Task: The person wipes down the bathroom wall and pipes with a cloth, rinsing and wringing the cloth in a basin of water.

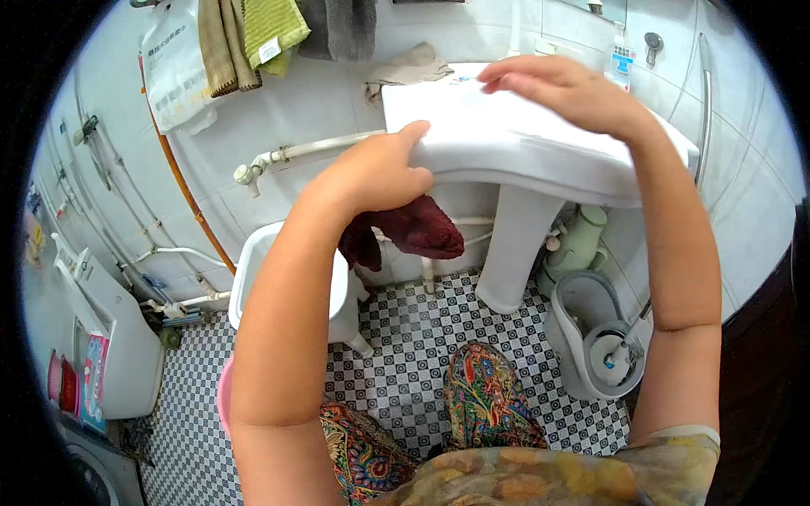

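Your left hand (pixel 384 173) is closed on the dark red cloth (pixel 419 229), its index finger reaching out at the left end of the white sink (pixel 523 148). The cloth hangs just under that hand, in front of the sink's lower edge, its long axis running roughly sideways and its rounded end pointing right and slightly down. Your right hand (pixel 561 88) is open and empty above the sink, fingers together and pointing left.

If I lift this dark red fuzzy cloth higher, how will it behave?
The dark red fuzzy cloth will probably stay floppy, since it droops below your left hand. Its fuzzy surface suggests little slipping, and such soft fabric seems unlikely to break.
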Demonstrator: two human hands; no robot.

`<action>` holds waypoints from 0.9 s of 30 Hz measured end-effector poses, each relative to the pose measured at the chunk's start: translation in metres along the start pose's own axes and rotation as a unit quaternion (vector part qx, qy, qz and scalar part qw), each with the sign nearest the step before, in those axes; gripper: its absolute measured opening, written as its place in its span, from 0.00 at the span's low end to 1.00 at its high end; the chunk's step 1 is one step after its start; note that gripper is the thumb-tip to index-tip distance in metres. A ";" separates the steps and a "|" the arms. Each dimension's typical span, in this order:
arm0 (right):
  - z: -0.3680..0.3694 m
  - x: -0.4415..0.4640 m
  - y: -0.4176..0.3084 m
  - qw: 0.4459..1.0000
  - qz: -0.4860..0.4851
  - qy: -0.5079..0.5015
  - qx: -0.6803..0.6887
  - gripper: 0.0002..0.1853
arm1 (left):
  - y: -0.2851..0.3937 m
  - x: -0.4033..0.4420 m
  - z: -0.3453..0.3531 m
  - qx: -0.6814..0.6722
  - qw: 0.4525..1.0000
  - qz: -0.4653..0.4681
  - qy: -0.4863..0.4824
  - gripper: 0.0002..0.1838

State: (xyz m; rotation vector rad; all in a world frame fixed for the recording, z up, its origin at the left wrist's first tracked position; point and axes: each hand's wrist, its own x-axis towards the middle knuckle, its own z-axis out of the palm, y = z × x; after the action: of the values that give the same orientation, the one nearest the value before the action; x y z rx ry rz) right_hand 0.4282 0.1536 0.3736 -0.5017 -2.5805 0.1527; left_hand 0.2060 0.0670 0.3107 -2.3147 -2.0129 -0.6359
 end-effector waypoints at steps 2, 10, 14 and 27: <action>0.021 0.007 -0.005 1.000 0.012 -0.012 -0.014 0.20 | -0.005 0.000 0.003 -0.044 0.999 0.015 0.008 0.34; 0.060 0.009 -0.002 0.995 -0.034 -0.017 -0.093 0.23 | -0.007 0.000 0.004 -0.064 0.997 0.033 0.011 0.34; 0.066 0.004 -0.010 0.978 -0.008 -0.034 -0.206 0.24 | -0.013 0.002 0.008 -0.061 0.996 0.051 0.033 0.33; 0.064 0.005 -0.010 0.983 -0.003 -0.014 -0.180 0.23 | -0.063 -0.030 -0.012 -0.343 0.939 -0.019 0.006 0.34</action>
State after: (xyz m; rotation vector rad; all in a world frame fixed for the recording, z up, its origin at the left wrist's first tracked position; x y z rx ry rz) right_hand 0.3894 0.1453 0.3221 -0.6235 -2.6465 -0.3187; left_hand 0.1398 0.0457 0.2967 -2.5682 -2.0611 -1.5652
